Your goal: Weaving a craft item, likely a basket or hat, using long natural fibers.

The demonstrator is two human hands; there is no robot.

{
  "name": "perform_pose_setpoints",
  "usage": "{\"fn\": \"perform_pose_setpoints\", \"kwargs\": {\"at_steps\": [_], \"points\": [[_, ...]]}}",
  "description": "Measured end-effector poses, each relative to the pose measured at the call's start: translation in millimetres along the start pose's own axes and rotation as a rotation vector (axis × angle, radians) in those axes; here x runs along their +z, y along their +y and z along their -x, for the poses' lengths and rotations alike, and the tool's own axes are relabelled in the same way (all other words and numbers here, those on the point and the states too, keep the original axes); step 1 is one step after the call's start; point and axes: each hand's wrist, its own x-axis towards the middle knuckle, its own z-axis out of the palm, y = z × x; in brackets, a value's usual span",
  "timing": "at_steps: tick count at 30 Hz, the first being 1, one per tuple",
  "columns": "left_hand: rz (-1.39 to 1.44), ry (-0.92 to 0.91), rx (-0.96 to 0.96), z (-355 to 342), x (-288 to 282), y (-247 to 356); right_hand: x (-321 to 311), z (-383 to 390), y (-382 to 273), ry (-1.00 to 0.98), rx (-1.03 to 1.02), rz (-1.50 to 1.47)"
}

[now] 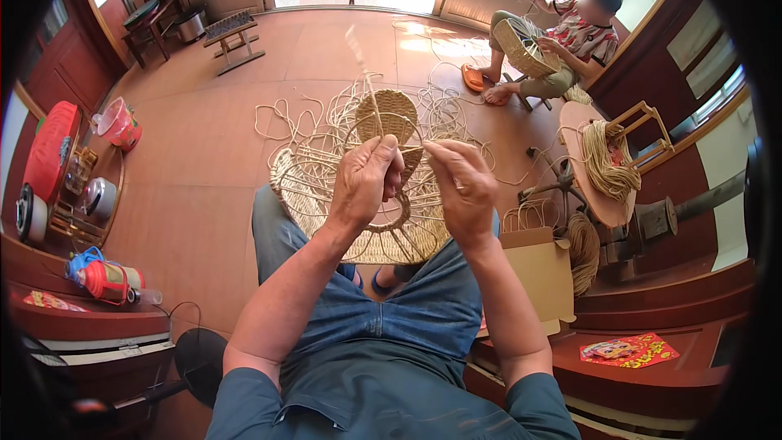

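"Woven basket [387,253], the nearer one: where was it?"

"Over the person's jeans-clad lap, between the knees, with thin spokes fanning around its opening."

"And the arms?"

"Both forearms rose from below, bent at the elbows and slanting inward. The left hand [366,179] was curled, thumb against forefinger, pinching one pale strand [375,102] that stood up above it. The right hand [466,187] was just beside it, not touching, wrist raised, its fingertips pressed together; I couldn't tell what was between them."

"How many baskets altogether?"

"Two. The second basket [525,53] was with one co-worker [582,37] at the far right, who had one hand lifted and the other against it."

"Anything else to count?"

"One oval woven panel [389,118] upright beyond the left hand, and two cord bundles on the right: a pale bundle [611,167] on a round surface [575,151], a browner bundle [583,253] beside one cardboard box [538,277]. Loose cords [305,118], too tangled to count, were spread across the floor [195,147]."
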Motion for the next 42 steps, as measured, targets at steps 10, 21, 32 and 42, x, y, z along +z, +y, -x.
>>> {"fn": "perform_pose_setpoints", "kwargs": {"at_steps": [10,21,32,42], "points": [[0.062,0.036,0.117,-32.7,-2.1,30.5,37.8,23.7,17.3,-0.156,-0.11,0.246],[-0.704,-0.034,0.591,-42.5,12.0,41.0,42.3,18.9,5.5,-0.191,-0.035,0.174],[-0.964,-0.032,0.766,-31.6,0.1,29.2,46.2,13.5,10.9,-0.15,0.061,0.066],[-1.428,0.15,0.77,-17.4,12.1,4.6,44.9,7.7,12.1,-0.117,0.096,0.058]]}}
